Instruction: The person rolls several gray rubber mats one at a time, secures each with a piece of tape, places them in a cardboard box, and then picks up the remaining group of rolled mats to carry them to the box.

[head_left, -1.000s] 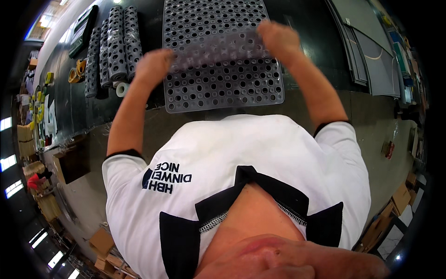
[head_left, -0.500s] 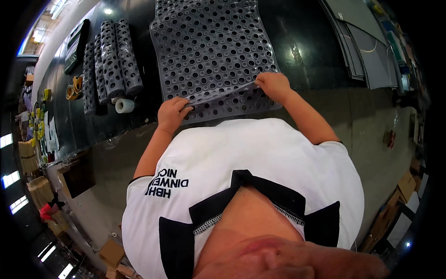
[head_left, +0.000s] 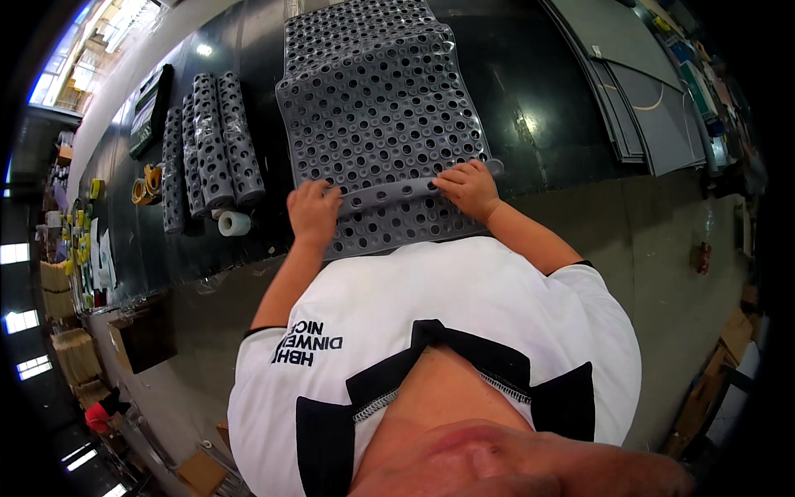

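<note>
Dark, glossy surface (head_left: 530,108) lies under and beyond both grips; strong fisheye bend, edges of view lost to black. Left grip (head_left: 313,211): fingers curled on the left part of a rolled band (head_left: 385,192) in a grey perforated mat (head_left: 377,124), closed on it. Right grip (head_left: 468,189): fingers bent over the same band near its right end, also closed on the mat; a short tip of the band protrudes past this hand. Undersides of both grips hidden, so thumb contact cannot be confirmed. Between the grips the band runs slightly aslant, touching the mat beneath. Nearer than the grips, a flat strip of mat reaches the white shirt (head_left: 447,282), which covers part of its near edge. Beyond the grips the mat lies spread, with a crosswise ripple; far end cut off at the upper edge.

Left of the left grip: a white roll (head_left: 234,224), then a group of grey perforated rolls (head_left: 219,141), partly overlapping; further left, orange-yellow rings (head_left: 147,184). Past these, a dark flat item (head_left: 151,108), kind unclear. Well right of the right grip: grey panels (head_left: 654,108).
</note>
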The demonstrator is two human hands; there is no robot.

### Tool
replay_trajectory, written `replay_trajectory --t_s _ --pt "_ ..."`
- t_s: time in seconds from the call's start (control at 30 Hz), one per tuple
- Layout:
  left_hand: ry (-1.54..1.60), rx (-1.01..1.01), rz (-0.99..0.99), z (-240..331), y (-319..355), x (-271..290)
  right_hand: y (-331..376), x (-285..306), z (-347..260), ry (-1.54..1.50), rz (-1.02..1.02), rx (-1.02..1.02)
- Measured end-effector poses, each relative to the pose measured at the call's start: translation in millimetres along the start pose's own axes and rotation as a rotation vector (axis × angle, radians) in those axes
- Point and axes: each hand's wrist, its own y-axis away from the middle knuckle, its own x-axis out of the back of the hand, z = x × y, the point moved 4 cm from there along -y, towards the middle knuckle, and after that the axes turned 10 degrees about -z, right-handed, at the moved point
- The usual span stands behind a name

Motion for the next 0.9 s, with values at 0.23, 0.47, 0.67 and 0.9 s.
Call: replay_trajectory --t_s 0.23,0.47,0.67,0.9 --pt "0.067 -0.116 0.155 22.2 46.8 -29.6 19.7 -1.4 10.8 -0.205 0.075 0.057" --pt "-0.227 -0.068 0.046 26.6 45.8 -35.3 23.5 9.5 11.2 -0.022 0.045 0.001" --pt "0.144 0.063 0.148 7.1 53.5 -51.6 30.3 7.3 3.3 -0.036 0.117 -0.206" --pt "0.190 0.381 -0.027 -15.2 19.8 -50.9 -12.3 -4.4 38.9 -0.369 -0.227 -0.715"
